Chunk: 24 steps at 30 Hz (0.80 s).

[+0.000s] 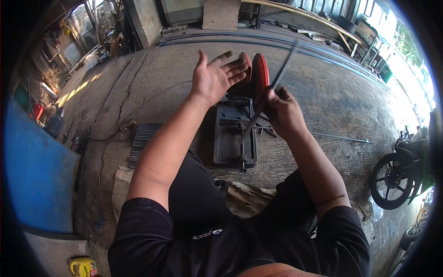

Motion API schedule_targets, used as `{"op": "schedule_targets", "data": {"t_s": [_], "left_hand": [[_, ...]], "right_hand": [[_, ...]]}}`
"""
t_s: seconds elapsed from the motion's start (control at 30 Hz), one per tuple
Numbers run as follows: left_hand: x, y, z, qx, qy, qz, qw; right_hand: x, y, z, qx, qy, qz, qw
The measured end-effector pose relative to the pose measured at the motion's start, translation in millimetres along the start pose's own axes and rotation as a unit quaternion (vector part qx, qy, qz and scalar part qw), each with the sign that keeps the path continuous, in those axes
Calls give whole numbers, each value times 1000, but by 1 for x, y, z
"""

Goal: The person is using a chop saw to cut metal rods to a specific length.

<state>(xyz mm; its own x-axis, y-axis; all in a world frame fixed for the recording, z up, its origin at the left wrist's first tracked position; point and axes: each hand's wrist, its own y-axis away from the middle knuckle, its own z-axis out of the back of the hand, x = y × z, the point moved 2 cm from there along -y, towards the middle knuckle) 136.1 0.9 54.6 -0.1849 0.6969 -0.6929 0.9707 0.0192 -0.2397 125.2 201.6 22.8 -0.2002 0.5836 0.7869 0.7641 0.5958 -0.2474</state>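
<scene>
My left hand (213, 79) is raised palm up with its fingers spread, holding nothing, beside the red wheel guard of a cut-off saw (263, 71). In my right hand (285, 113) a long grey metal bar (287, 63) is gripped. The bar slants from the upper right down over the saw's black base (221, 154), its lower end above the vise. Whether it touches the saw, I cannot tell. Left of the base, partly behind my left forearm, lies a bundle of dark cut bars (144, 138).
A thin rod (344, 137) lies on the concrete floor to the right. Long metal bars (318, 56) stretch across the back. A motorcycle wheel (391, 181) stands far right, a blue panel (39, 171) far left. At lower left is a yellow container (83, 266).
</scene>
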Motion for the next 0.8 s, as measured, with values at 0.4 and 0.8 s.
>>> {"op": "schedule_targets", "data": {"t_s": [0.4, 0.8], "left_hand": [[51, 7, -21, 63, -393, -204, 894], [32, -1, 36, -153, -486, -30, 860]], "right_hand": [[-12, -26, 27, -180, -194, -8, 964], [-25, -8, 24, -68, 608, 59, 789]]}}
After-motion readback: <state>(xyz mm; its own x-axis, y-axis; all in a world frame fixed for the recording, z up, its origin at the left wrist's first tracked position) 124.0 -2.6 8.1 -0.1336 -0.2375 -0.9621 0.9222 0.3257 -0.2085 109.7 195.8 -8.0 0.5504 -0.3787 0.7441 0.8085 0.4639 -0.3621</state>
